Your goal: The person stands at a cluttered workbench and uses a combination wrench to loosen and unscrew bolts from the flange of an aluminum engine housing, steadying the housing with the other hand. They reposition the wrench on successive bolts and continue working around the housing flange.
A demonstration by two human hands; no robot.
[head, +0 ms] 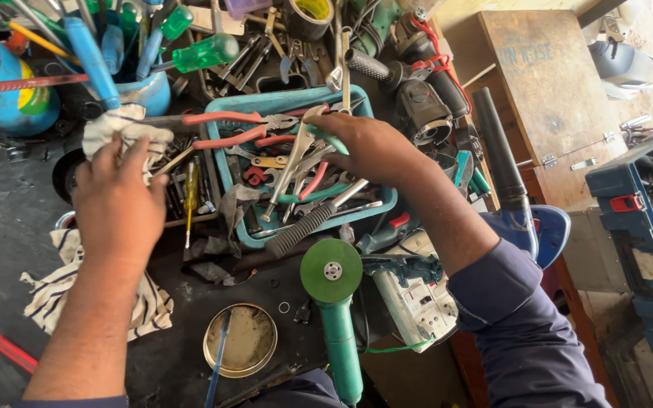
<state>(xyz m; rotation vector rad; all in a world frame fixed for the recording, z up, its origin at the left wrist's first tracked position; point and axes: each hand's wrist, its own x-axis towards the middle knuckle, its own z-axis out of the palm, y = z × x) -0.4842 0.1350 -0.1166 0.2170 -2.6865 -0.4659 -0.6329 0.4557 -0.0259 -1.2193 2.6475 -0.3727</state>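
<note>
My left hand (115, 204) is raised over the left of the bench and grips a white rag (126, 128) bunched at its fingertips. My right hand (372, 147) reaches into a blue plastic tray (245, 227) full of pliers, wrenches and other hand tools. Its fingers close round a tool with a green handle (328, 138), and a pair of metal pliers (290, 162) lies right beside them. Red-handled pliers (224, 128) rest across the tray's left rim.
A green angle grinder (334, 302) lies in front of the tray, beside a round tin lid (245, 341). A striped cloth (47, 291) sits lower left. Screwdrivers stand in a blue pot (9, 106). A wooden box (549, 83) and blue tool case (648, 227) are at right.
</note>
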